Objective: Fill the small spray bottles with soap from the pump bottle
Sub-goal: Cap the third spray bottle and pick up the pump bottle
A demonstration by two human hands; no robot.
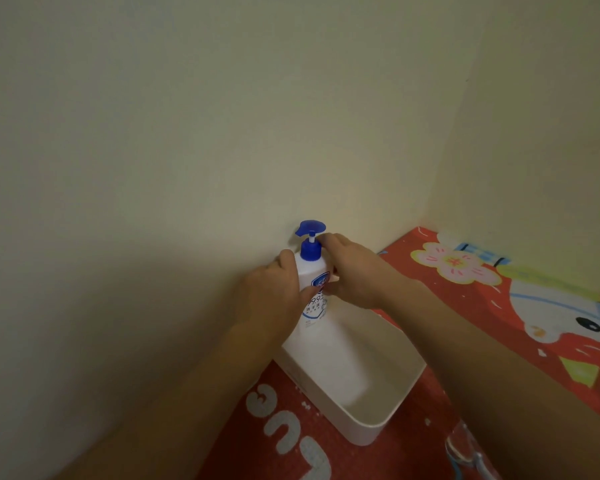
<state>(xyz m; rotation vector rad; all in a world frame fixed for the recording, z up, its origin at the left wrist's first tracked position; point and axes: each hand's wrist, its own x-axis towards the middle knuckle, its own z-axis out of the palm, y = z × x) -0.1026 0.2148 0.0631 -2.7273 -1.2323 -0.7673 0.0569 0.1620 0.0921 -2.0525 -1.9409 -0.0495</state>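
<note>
Left hand (278, 296) grips white plastic pump bottle with blue pump head (321, 327) standing in white rectangular plastic bin (381, 420) near desk's far edge, right hand (352, 271) curled round its neck.

Both hands, left hand (276, 296), right hand (355, 271), grip pump bottle (314, 289) apparently standing in white bin (388, 407).

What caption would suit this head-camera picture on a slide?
Both hands, left hand and right hand, grip a white pump bottle standing in a white bin.
</note>
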